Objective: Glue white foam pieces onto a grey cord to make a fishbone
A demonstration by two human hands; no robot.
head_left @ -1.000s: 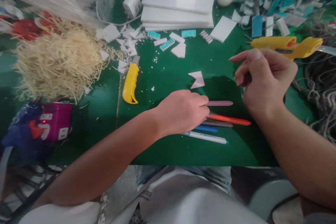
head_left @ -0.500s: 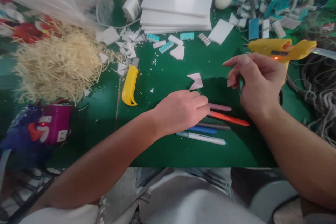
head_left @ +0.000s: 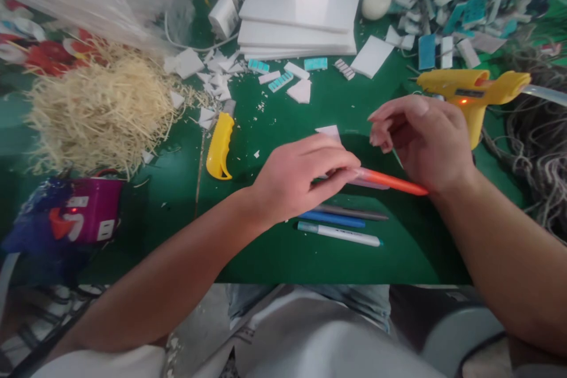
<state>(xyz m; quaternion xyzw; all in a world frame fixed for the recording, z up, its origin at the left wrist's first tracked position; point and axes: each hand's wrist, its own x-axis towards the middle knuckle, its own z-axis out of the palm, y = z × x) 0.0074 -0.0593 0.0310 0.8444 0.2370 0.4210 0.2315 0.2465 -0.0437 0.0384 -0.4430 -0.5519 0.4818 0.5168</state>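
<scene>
My left hand [head_left: 310, 174] pinches the left end of an orange marker [head_left: 392, 181], whose far end reaches the wrist of my right hand [head_left: 420, 136]. The right hand hovers over the green table with its fingers curled and apart, holding nothing. Below the orange marker is a pink one [head_left: 374, 183], partly covered. Nearer the front edge lie a grey marker [head_left: 354, 212], a blue marker [head_left: 341, 219] and a white marker with teal ends [head_left: 343, 234]. A notched white piece [head_left: 329, 131] is partly hidden behind my left hand.
A yellow glue gun [head_left: 473, 91] with a lit red light lies right, beside grey strands [head_left: 535, 147]. A yellow cutter [head_left: 220, 144], straw [head_left: 101, 112] and a purple box [head_left: 98, 207] are left. White boards [head_left: 301, 9] and foam scraps lie at the back.
My left hand has taken hold of the orange marker and raised it off the other markers, covering part of the notched piece. My right hand has shifted slightly left.
</scene>
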